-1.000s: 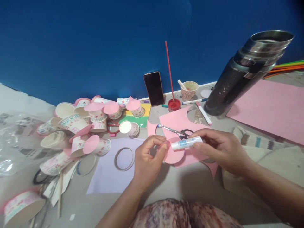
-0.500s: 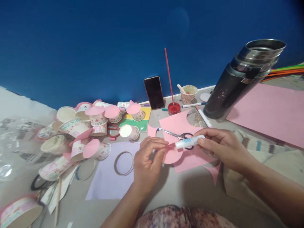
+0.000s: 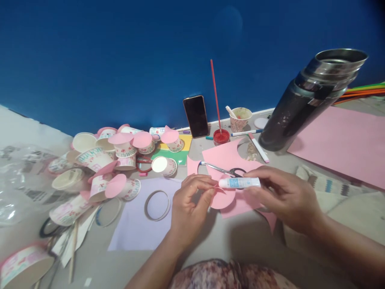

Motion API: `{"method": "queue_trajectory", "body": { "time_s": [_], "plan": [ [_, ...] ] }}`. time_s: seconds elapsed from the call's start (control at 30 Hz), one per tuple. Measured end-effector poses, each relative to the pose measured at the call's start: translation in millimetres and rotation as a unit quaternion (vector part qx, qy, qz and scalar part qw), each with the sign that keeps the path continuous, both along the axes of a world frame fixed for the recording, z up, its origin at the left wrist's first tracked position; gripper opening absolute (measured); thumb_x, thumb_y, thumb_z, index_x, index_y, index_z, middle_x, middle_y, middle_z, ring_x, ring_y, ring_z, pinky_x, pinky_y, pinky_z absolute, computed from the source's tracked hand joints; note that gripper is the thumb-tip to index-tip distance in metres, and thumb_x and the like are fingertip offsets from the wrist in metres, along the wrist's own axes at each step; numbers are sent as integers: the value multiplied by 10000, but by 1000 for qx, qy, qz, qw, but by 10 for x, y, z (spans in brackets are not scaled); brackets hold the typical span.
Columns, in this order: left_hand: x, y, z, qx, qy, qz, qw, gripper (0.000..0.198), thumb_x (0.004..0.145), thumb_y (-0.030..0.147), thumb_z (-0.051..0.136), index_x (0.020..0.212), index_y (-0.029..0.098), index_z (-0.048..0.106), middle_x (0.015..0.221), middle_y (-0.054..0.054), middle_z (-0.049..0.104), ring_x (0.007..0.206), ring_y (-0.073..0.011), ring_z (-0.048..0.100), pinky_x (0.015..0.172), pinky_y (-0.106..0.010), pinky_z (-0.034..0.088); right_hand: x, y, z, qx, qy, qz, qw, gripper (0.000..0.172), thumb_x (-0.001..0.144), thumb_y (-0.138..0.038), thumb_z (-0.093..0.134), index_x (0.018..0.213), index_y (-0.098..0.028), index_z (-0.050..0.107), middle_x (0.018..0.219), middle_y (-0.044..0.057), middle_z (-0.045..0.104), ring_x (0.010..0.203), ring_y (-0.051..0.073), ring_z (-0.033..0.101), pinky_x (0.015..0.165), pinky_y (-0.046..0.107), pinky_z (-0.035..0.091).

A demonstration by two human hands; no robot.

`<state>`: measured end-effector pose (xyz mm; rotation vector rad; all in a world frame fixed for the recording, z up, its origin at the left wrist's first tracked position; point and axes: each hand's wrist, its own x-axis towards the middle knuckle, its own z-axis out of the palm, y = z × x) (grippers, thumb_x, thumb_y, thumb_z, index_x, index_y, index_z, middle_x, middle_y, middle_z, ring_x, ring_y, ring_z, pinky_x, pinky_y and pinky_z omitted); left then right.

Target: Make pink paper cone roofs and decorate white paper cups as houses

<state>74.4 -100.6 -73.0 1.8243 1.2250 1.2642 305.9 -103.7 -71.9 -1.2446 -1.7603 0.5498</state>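
My left hand [image 3: 191,206] pinches the edge of a small pink paper circle [image 3: 223,198], held just above the table. A white glue stick [image 3: 239,183] lies across the fingers of my right hand [image 3: 284,196], which grips it with its tip pointing left at the circle's upper edge. Behind both hands, scissors [image 3: 224,171] rest on a pink paper sheet [image 3: 227,158] with round holes cut out of it.
A heap of paper cups with pink lids [image 3: 102,168] lies at left beside a lilac sheet [image 3: 135,216] with a ring [image 3: 157,205] on it. A phone [image 3: 196,116], red paint pot [image 3: 221,137], markers [image 3: 258,147] and a steel flask [image 3: 309,98] stand behind.
The glue stick has levelled out and its tip has moved left along the circle's edge. My left hand keeps its pinch on the circle.
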Motion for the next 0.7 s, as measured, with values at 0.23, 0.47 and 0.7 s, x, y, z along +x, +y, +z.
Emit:
{"method": "queue_trajectory", "body": {
  "time_s": [0.23,0.47,0.7],
  "plan": [
    [21,-39,-22,-34,10,6,999,137,894,130,690,804,233,677,1021,-30,800,1009,-206,740,953,-374,539,-32,-23,-55,169,-90,83,978,183,959,-165,654,1135,-194,693,906,65,787,794,192,737,742,283,587],
    [24,-49,-43,-29,40,-8,999,127,904,172,694,798,237,669,1061,-50,830,1067,-250,764,1073,-473,491,20,-85,-107,244,-121,119,955,336,911,-77,669,1233,-168,640,993,98,767,839,216,720,745,332,592],
    [27,-34,-50,23,83,-24,996,150,897,111,672,819,237,656,1068,-55,832,1056,-241,776,1061,-462,503,-47,-119,-82,227,-116,88,963,278,951,-136,657,1218,-198,612,923,65,780,786,201,723,694,322,582]
  ]
}}
